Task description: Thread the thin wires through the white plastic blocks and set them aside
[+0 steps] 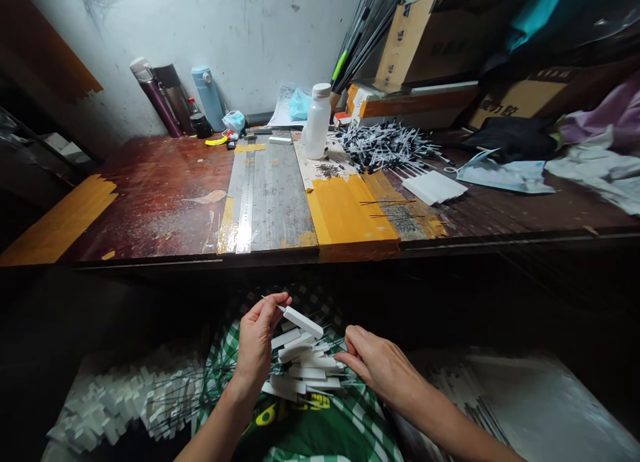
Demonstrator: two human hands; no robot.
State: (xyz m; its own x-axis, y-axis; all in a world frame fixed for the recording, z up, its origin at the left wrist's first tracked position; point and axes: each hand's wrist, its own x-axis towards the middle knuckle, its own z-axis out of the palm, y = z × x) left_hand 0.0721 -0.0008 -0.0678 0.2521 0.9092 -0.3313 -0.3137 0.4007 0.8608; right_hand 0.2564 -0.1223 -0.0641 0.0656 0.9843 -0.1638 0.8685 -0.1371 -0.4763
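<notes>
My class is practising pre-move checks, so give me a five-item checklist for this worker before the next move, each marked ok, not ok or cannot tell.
1. Left hand gripping the raised white block by its thin end: ok, fingertips pinched there.
2. Right hand holding a piece: cannot tell; its fingertips are beside the heap of white blocks.
3. Heap of white blocks neatly aligned: not ok; they overlap at different angles on the green checked cloth.
4. Translucent bottle upright and capped: ok.
5. Ruler lying flat on the worktable: ok.
</notes>
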